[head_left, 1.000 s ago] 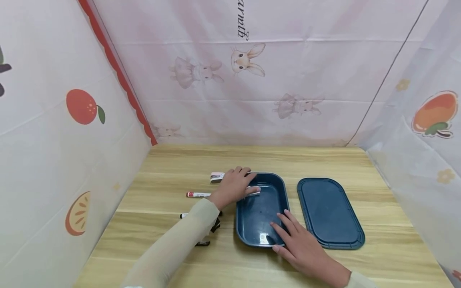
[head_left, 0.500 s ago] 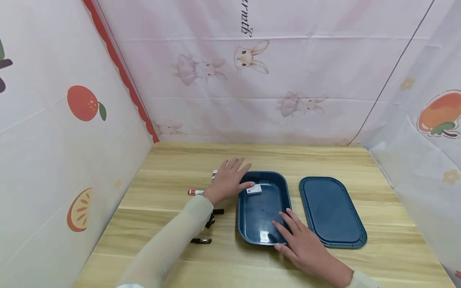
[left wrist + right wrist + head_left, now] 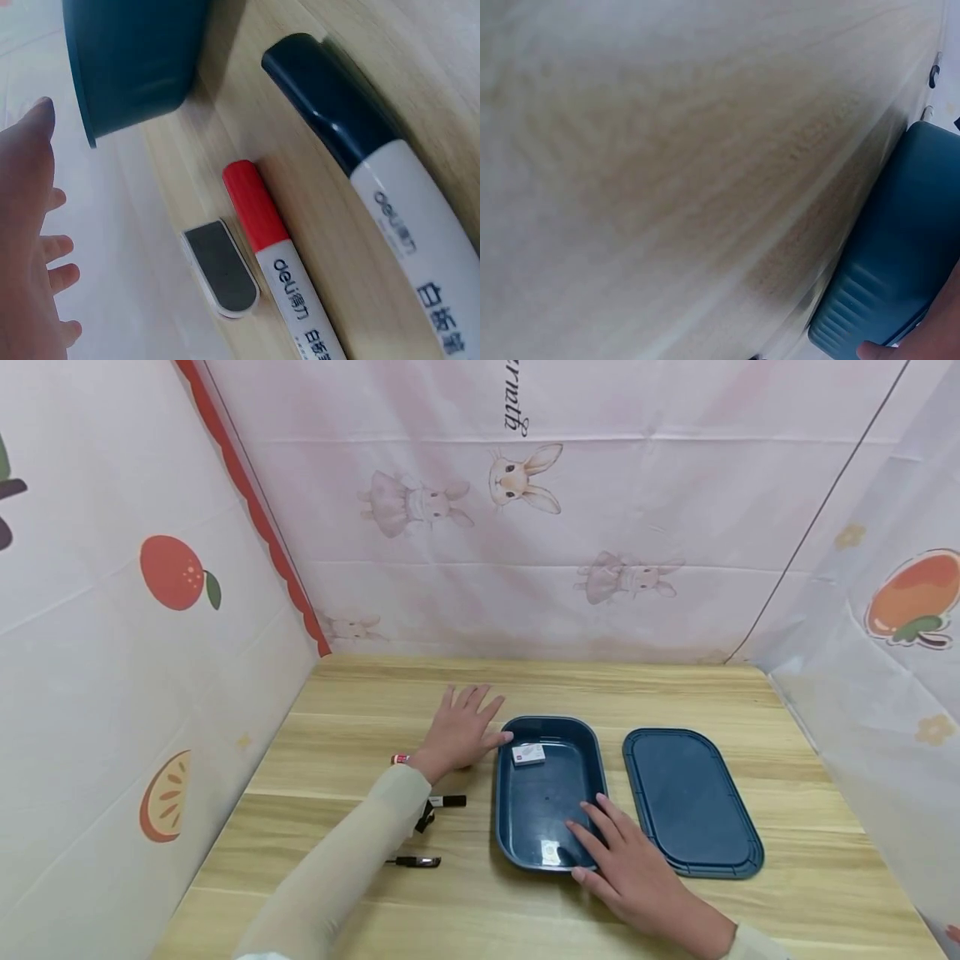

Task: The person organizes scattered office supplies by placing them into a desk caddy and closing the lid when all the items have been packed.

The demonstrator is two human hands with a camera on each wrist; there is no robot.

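A: Head view: the left hand (image 3: 459, 732) lies flat with fingers spread, holding nothing, just left of the dark blue tray (image 3: 577, 827). The right hand (image 3: 626, 870) rests straight fingers on the tray's near right rim, gripping nothing. A small white eraser (image 3: 528, 754) lies inside the tray, just right of the left thumb.

B: Handling?

A: Judged light, stiff and smooth. The tray looks like hard plastic that could slide on the wooden table (image 3: 360, 693); take it at the rim under the right fingers. The markers are slim, rigid and prone to rolling; pinch at mid-barrel.

B: What does the left wrist view add?

A: It shows 3 items beneath the palm, hidden or partly hidden in the head view: a red-capped marker (image 3: 281, 259), a black-capped marker (image 3: 375, 180) and a small white-edged dark piece (image 3: 220, 268). Only the head view shows the lid (image 3: 690, 802), lying right of the right hand.
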